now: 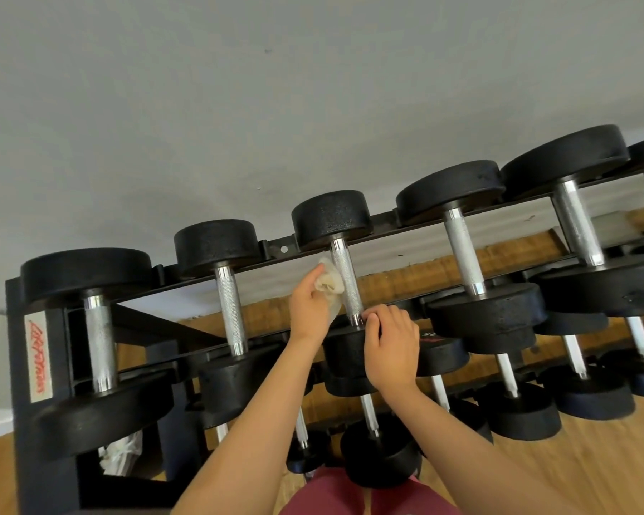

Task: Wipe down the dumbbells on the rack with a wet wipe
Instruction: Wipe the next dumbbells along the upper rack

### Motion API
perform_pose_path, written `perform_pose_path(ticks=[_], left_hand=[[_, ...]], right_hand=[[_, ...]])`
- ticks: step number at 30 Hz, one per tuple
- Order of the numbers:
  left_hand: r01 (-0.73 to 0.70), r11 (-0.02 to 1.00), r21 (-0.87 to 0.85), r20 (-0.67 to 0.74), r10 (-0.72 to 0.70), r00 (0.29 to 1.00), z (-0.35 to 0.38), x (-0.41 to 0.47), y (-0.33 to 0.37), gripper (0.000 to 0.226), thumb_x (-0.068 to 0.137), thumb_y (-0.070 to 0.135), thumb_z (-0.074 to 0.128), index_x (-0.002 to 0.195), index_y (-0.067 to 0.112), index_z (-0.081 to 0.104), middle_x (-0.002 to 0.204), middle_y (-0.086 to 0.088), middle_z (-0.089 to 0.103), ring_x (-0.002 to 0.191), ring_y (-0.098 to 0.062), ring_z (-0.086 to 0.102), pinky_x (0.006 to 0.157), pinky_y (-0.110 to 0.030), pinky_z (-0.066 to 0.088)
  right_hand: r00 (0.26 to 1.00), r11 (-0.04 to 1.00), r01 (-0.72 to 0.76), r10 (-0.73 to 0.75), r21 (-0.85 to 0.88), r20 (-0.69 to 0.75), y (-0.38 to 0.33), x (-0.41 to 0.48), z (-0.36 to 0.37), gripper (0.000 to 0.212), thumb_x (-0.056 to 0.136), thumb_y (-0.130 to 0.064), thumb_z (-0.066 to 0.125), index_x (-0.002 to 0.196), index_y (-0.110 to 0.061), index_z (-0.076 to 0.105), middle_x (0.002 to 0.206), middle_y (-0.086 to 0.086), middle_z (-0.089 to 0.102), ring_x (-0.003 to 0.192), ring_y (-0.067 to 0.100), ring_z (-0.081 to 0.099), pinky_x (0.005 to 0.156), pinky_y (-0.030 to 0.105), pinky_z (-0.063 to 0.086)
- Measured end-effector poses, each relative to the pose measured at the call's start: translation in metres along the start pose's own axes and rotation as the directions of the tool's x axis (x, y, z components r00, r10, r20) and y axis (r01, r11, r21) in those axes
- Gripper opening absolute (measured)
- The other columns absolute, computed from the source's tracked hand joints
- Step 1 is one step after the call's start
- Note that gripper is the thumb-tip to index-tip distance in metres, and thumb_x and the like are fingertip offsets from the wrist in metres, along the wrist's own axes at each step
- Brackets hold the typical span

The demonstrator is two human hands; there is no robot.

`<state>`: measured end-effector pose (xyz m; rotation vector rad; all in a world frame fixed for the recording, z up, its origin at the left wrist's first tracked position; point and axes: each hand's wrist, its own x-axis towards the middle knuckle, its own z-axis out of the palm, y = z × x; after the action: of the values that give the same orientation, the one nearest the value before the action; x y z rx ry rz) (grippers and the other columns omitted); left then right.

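The dumbbell (pixel 344 280) sits mid top row of the rack (pixel 283 249). The left hand (pixel 309 310) squeezes the wipe (pixel 329 282) on its bar; the right hand (pixel 393 347) grips its near end. Pushing hard could roll it off.

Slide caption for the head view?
Left hand holds a wet wipe against a dumbbell handle; right hand grips its near end.
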<state>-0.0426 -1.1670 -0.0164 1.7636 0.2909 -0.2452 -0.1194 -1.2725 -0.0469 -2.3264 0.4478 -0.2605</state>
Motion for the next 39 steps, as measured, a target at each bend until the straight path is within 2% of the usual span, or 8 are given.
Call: perform_pose_path(ticks=[5, 8, 11, 20, 26, 32, 36, 39], left_hand=[[-0.081, 0.995, 0.059, -0.030, 0.083, 0.996, 0.010, 0.018, 0.017, 0.042, 0.098, 0.003, 0.050, 0.139, 0.007, 0.050, 0.126, 0.004, 0.059, 0.114, -0.002, 0.052, 0.097, -0.010, 0.037], [-0.070, 0.997, 0.032, -0.116, 0.073, 0.991, 0.014, 0.028, 0.017, 0.040, 0.094, 0.005, 0.059, 0.134, 0.008, 0.056, 0.129, -0.007, 0.063, 0.119, -0.016, 0.058, 0.104, -0.030, 0.046], [-0.039, 0.999, 0.004, -0.156, 0.039, 0.987, 0.021, 0.032, 0.014, 0.036, 0.091, 0.011, 0.065, 0.127, 0.011, 0.062, 0.121, -0.006, 0.067, 0.111, -0.016, 0.063, 0.096, -0.036, 0.053], [0.169, 0.972, -0.163, -0.135, -0.191, 0.972, 0.056, 0.044, 0.026, 0.033, 0.101, 0.032, 0.048, 0.120, 0.007, 0.058, 0.105, -0.003, 0.058, 0.096, -0.015, 0.054, 0.082, -0.026, 0.042], [0.140, 0.940, -0.312, -0.303, -0.238, 0.923, 0.052, 0.041, 0.012, 0.020, 0.101, 0.029, 0.051, 0.095, 0.013, 0.063, 0.086, 0.002, 0.062, 0.094, -0.020, 0.062, 0.068, -0.019, 0.044], [0.188, 0.950, -0.250, -0.115, -0.222, 0.968, 0.051, 0.045, 0.020, 0.027, 0.099, 0.035, 0.054, 0.106, 0.010, 0.062, 0.095, -0.002, 0.062, 0.088, -0.014, 0.057, 0.065, -0.018, 0.045], [0.185, 0.954, -0.235, -0.167, -0.227, 0.960, 0.048, 0.047, 0.016, 0.024, 0.101, 0.035, 0.048, 0.094, 0.014, 0.057, 0.092, -0.003, 0.061, 0.090, -0.017, 0.057, 0.069, -0.022, 0.046], [0.261, 0.916, -0.304, -0.141, -0.314, 0.939, 0.046, 0.046, 0.020, 0.031, 0.104, 0.035, 0.041, 0.111, 0.009, 0.056, 0.097, -0.005, 0.059, 0.096, -0.020, 0.055, 0.071, -0.023, 0.045]], right_hand=[[1.000, 1.000, -0.002, 0.002, -0.007, 0.003, 0.001, 0.000, 0.001, 0.040, 0.095, -0.033, 0.024, 0.087, -0.021, 0.061, 0.084, -0.010, 0.055, 0.086, 0.013, 0.051, 0.082, 0.036, 0.042], [1.000, 1.000, 0.003, -0.003, -0.008, -0.002, 0.001, 0.000, 0.001, 0.038, 0.095, -0.033, 0.025, 0.086, -0.022, 0.061, 0.084, -0.012, 0.053, 0.085, 0.012, 0.050, 0.082, 0.036, 0.041], [1.000, 1.000, 0.002, -0.002, -0.012, -0.003, 0.001, 0.000, 0.001, 0.038, 0.095, -0.032, 0.025, 0.087, -0.022, 0.060, 0.084, -0.013, 0.052, 0.085, 0.012, 0.050, 0.082, 0.036, 0.041], [1.000, 0.999, 0.002, -0.001, -0.042, 0.011, 0.002, 0.001, 0.002, 0.038, 0.096, -0.033, 0.024, 0.085, -0.021, 0.059, 0.083, -0.010, 0.051, 0.084, 0.014, 0.050, 0.080, 0.036, 0.041], [1.000, 0.999, 0.006, -0.006, -0.043, 0.009, 0.004, 0.001, 0.003, 0.039, 0.096, -0.031, 0.025, 0.084, -0.020, 0.060, 0.083, -0.008, 0.053, 0.083, 0.014, 0.049, 0.081, 0.036, 0.042], [1.000, 0.999, 0.007, -0.006, -0.051, 0.017, 0.004, 0.001, 0.002, 0.039, 0.096, -0.032, 0.024, 0.083, -0.020, 0.059, 0.083, -0.008, 0.052, 0.084, 0.014, 0.049, 0.081, 0.037, 0.043], [1.000, 0.999, 0.012, -0.011, -0.045, 0.018, 0.004, 0.001, 0.002, 0.038, 0.096, -0.032, 0.024, 0.082, -0.020, 0.058, 0.082, -0.008, 0.051, 0.082, 0.014, 0.048, 0.080, 0.038, 0.042], [1.000, 0.999, 0.010, -0.009, -0.042, 0.023, 0.004, 0.001, 0.002, 0.039, 0.096, -0.032, 0.024, 0.083, -0.019, 0.059, 0.083, -0.007, 0.053, 0.083, 0.014, 0.049, 0.080, 0.037, 0.042]])
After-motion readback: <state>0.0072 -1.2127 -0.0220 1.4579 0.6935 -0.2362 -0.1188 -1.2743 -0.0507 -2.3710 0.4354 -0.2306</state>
